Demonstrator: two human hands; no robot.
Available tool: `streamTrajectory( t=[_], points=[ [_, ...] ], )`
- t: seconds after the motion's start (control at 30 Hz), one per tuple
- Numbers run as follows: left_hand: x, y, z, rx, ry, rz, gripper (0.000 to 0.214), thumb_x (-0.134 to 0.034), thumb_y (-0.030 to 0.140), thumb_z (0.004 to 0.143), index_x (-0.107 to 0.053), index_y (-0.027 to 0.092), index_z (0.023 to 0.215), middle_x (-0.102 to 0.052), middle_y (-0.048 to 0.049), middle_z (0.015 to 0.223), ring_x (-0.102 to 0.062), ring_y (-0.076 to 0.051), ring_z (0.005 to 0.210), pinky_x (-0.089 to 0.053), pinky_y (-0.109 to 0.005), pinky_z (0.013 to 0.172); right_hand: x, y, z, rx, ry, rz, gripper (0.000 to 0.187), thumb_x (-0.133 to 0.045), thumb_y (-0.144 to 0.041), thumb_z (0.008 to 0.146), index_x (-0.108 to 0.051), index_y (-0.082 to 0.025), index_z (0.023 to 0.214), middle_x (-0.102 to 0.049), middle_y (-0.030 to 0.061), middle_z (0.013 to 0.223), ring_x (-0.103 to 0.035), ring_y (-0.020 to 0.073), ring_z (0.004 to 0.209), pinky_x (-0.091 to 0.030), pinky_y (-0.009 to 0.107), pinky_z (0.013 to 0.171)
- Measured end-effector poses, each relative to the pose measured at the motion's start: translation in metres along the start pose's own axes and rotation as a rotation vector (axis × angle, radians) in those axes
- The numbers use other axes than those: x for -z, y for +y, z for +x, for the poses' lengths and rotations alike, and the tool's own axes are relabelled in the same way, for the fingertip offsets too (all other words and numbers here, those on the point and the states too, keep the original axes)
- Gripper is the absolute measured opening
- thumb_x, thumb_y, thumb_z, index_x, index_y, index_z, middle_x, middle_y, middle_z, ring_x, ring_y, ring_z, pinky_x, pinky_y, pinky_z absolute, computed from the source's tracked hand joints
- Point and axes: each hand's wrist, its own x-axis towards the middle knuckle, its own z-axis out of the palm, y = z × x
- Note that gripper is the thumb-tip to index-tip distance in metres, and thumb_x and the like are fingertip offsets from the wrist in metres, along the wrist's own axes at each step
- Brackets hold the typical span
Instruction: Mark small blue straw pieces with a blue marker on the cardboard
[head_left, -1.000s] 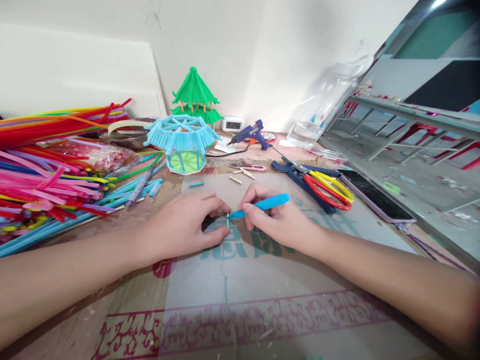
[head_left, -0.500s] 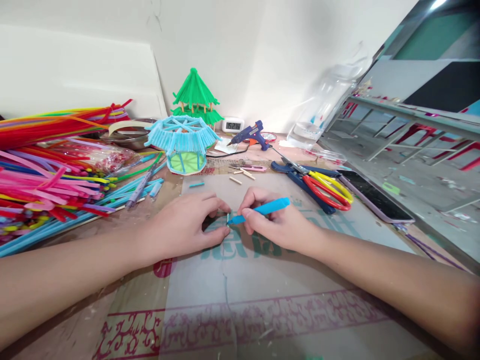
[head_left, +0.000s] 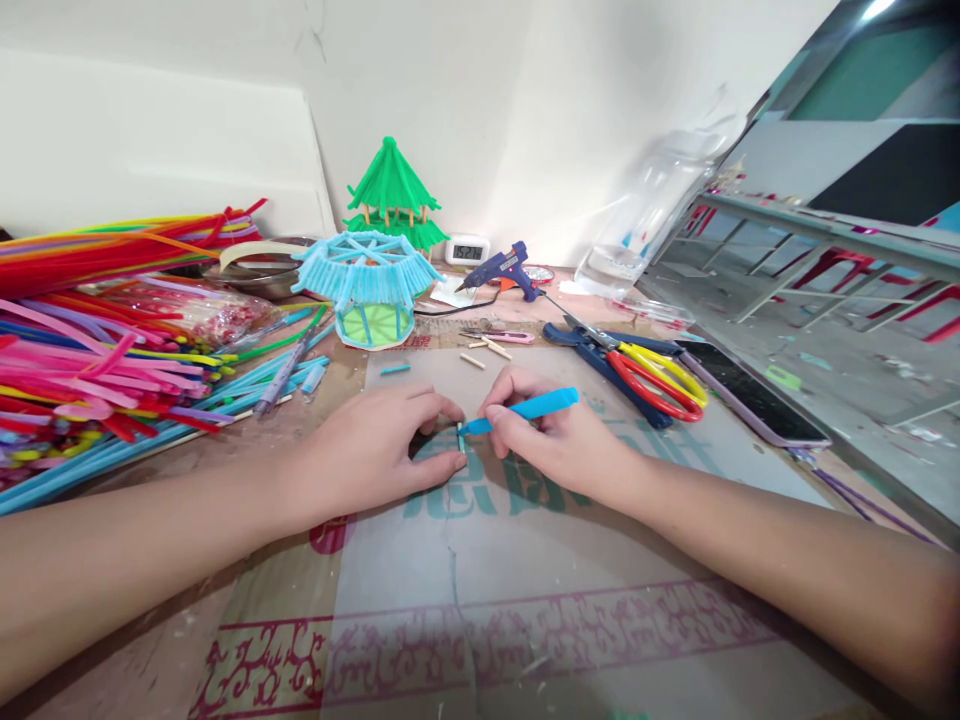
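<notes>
My left hand (head_left: 375,445) rests on the cardboard sheet (head_left: 465,590), thumb and forefinger pinched on a short pale stick piece (head_left: 460,436). My right hand (head_left: 551,445) grips a blue craft knife (head_left: 525,408) like a pen, its tip pressed against that small piece. The two hands nearly touch at the centre of the table.
Piles of coloured pipe cleaners (head_left: 90,330) fill the left. A blue pipe-cleaner pavilion roof (head_left: 367,280), a green pavilion (head_left: 390,195), a small clock (head_left: 466,249) and a glue gun (head_left: 502,268) stand behind. Scissors (head_left: 645,375) and a phone (head_left: 750,400) lie right.
Almost nothing moved. The knife handle has tilted slightly and the view has shifted a little; both hands stay on the small piece.
</notes>
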Motion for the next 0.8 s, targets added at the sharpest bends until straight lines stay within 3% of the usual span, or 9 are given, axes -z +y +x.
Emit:
streamTrajectory(
  t=[0.33,0.8],
  points=[
    [-0.0004,0.0005,-0.0001,0.003,0.024,-0.016,0.025,-0.062,0.042,0.087,-0.064,0.021,0.101,-0.061,-0.0013,0.084,-0.058,-0.019,0.077,-0.038,-0.029,0.062,-0.0014,0.0002,0.0021,-0.042,0.028,0.07,0.01,-0.057,-0.027,0.089,-0.052,-0.022,0.082,-0.058,-0.0037,0.061,-0.053,0.0128,0.055,-0.042,0.026,0.053],
    [-0.0014,0.0002,-0.0007,0.013,0.004,0.003,0.032,-0.06,0.043,0.088,-0.065,0.02,0.11,-0.063,-0.0026,0.091,-0.059,-0.02,0.082,-0.04,-0.031,0.067,0.0011,-0.0017,-0.0013,-0.084,-0.055,0.075,0.011,-0.055,-0.029,0.088,-0.051,-0.022,0.08,-0.057,-0.0043,0.056,-0.051,0.0127,0.05,-0.037,0.025,0.047]
  ],
)
